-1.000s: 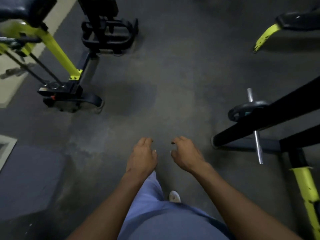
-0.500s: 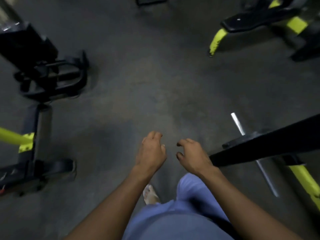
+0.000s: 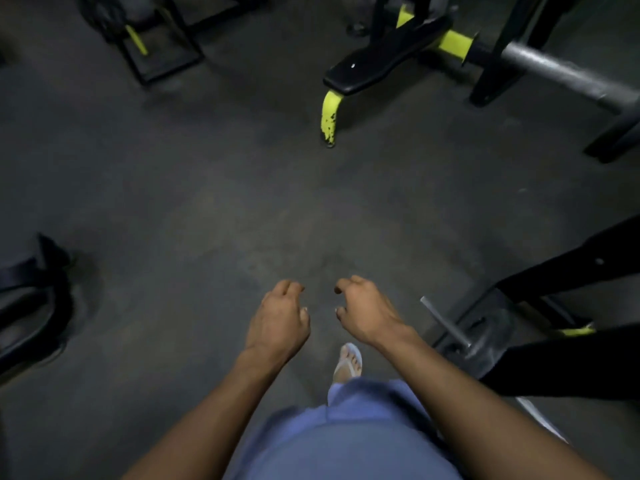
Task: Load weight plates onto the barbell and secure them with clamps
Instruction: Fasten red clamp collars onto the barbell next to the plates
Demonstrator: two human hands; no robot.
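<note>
Both bare forearms extended toward 12 o'clock, palms down. Left hand (image 3: 278, 320) held empty, fingers loosely curled. Right hand (image 3: 365, 311) at its 3 o'clock, apart, empty, fingers curled likewise.

The floor (image 3: 214, 209) looks like dark matt rubber, scuffed and mottled with paler worn patches. The bench pad (image 3: 384, 60) is black and smooth with a slight sheen, like vinyl. Its leg (image 3: 329, 116) is metal in yellow-green paint, chipped near the foot. A thick bar (image 3: 554, 69) is bare grey metal, dull and brushed. A thin rod (image 3: 445, 322) is bright polished metal. The frame (image 3: 571, 265) is matt black metal. The trousers (image 3: 346, 441) are soft blue cloth. The sandal (image 3: 348, 362) looks pale and smooth.
</note>
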